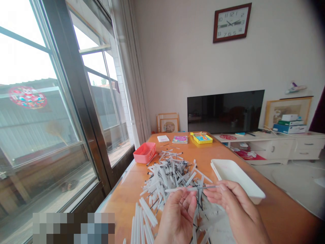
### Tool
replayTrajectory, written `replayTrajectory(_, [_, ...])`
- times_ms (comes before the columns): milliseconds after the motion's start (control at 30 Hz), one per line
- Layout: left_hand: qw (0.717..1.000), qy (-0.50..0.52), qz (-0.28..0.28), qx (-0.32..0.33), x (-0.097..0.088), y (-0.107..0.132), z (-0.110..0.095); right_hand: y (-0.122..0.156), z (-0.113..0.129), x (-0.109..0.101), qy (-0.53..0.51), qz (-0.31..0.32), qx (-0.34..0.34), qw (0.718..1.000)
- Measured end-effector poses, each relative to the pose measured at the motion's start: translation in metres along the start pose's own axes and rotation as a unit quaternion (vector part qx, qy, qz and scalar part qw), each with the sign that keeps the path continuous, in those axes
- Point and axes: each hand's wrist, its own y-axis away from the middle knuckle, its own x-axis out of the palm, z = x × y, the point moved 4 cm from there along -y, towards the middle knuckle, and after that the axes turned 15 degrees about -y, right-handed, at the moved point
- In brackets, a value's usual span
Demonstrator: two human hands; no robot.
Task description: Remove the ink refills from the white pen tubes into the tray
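Note:
My left hand (pixel 179 213) is closed in a pinch on a white plastic pen barrel (pixel 177 189). My right hand (pixel 232 206) pinches a thin pen refill (pixel 207 187) whose tip meets the barrel's end. Both hands hover at the near edge of the orange wooden table (pixel 127 196). Right under and beyond them lies a heap of white barrels and dark-tipped refills (pixel 169 173). Several barrels lie side by side (pixel 142 223) at my left.
A white tray (pixel 236 176) lies right of the heap, a pink box (pixel 144 152) at its far left. Books and a yellow box (pixel 201 138) sit at the table's far end. Beyond are a television (pixel 224 110), a low cabinet (pixel 279 145) and large windows (pixel 50 118).

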Motion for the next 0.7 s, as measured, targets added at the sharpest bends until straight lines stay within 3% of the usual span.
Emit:
replayTrajectory(267, [0.999,-0.033,0.036,-0.019,0.005,0.001,0.013,0.000,-0.021,0.003,0.140,0.059,0.060,0.987])
replayTrajectory(533, [0.990,-0.074,0.121,0.019,0.013,0.003,0.019,-0.001,-0.024,0.009,-0.001,0.054,0.111,0.992])
replayTrajectory(633, [0.985,-0.105,0.132,0.027,0.015,0.004,0.017,-0.008,-0.013,0.005,0.027,0.040,0.088,0.995])
replayTrajectory(700, [0.983,-0.140,0.097,0.068,0.012,0.004,0.010,-0.017,-0.002,-0.002,0.076,0.025,0.071,0.994])
